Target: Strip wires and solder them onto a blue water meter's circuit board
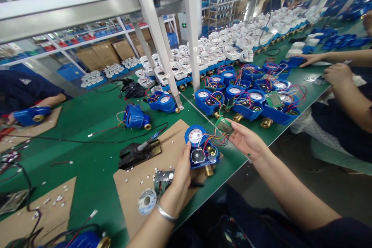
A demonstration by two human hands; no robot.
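Note:
My left hand grips the left side of a blue water meter with a round white dial and a brass fitting. Between the fingers and thumb of my right hand is a small green circuit board with a grey display. Several thin coloured wires run from this board into the meter's open lower housing. Below my left hand, partly covered by it, lie a wire stripper and a solder spool on a cardboard sheet.
A soldering iron rests in a black stand on the left. Several wired blue meters crowd the bench at right, before rows of white housings. Metal posts rise from the bench. Co-workers' hands are at right; another person sits left.

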